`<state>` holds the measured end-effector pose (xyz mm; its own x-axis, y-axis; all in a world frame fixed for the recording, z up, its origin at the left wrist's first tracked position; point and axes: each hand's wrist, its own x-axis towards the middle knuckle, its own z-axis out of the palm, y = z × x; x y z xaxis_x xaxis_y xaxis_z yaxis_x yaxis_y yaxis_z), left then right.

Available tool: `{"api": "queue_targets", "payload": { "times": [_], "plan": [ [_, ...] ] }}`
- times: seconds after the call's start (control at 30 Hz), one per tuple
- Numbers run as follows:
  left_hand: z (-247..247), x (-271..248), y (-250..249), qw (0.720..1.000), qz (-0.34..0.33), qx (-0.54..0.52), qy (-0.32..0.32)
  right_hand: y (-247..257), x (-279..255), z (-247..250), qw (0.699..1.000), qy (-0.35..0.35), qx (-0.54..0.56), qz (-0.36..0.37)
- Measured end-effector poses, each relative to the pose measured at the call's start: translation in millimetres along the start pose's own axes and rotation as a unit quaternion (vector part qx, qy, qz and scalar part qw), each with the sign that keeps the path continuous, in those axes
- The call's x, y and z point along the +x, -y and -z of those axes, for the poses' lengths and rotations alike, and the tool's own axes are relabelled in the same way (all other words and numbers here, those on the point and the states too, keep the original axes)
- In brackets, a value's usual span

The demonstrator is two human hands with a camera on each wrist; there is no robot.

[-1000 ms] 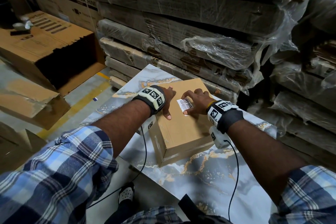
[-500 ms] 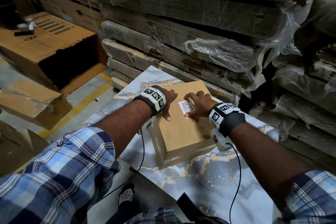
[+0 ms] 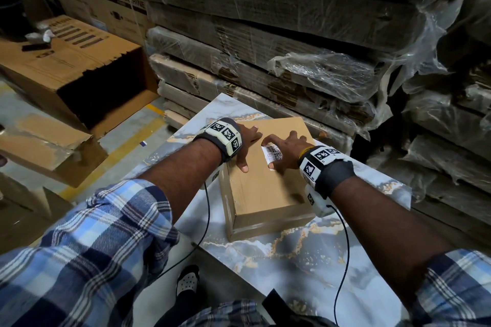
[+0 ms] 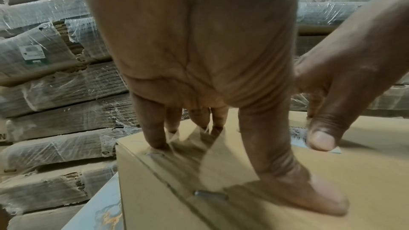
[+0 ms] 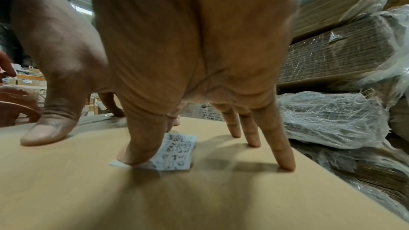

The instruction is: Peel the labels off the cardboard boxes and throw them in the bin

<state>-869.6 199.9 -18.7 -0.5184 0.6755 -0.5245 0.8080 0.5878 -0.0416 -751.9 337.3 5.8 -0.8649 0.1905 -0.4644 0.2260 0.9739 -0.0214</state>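
Head view shows both forearms reaching forward over a marble-patterned table [image 3: 332, 260], each hand lying on the top face of one cardboard box [image 3: 265, 194]. The left hand [image 3: 245, 141] rests near the box's left edge with its fingers [image 4: 152, 128] straight and spread, tips pressing the cardboard and holding nothing; the thumb [image 4: 309, 195] lies flat along the top. The right hand [image 3: 288, 150] arches over the box's far half, its fingers [image 5: 276, 137] fanned and propped on their tips, nothing gripped.

One white label [image 5: 175, 153] printed with barcode and square code lies on the box top, under the right palm. The right thumb [image 5: 135, 142] presses on the label's near corner, and the index finger touches the box at the far side of the label; the other three fingertips stand on bare cardboard just beside it, to the right. The label's near edge looks slightly lifted from the cardboard, the rest flat.

Counted: one box on the table, one label on it, two hands. Behind the table stand stacks of flattened cardboard wrapped in plastic film [image 3: 318, 74], and an open carton [image 3: 79, 66] lies on the floor to the left.
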Motion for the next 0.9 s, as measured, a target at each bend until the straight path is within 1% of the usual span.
{"api": "queue_targets", "payload": {
  "times": [0.9],
  "plan": [
    [-3.2,1.9,-4.6,0.999,0.03,-0.016,-0.005,-0.5,-3.8,-2.2,1.0,-0.008,0.002,0.002]
  ]
}}
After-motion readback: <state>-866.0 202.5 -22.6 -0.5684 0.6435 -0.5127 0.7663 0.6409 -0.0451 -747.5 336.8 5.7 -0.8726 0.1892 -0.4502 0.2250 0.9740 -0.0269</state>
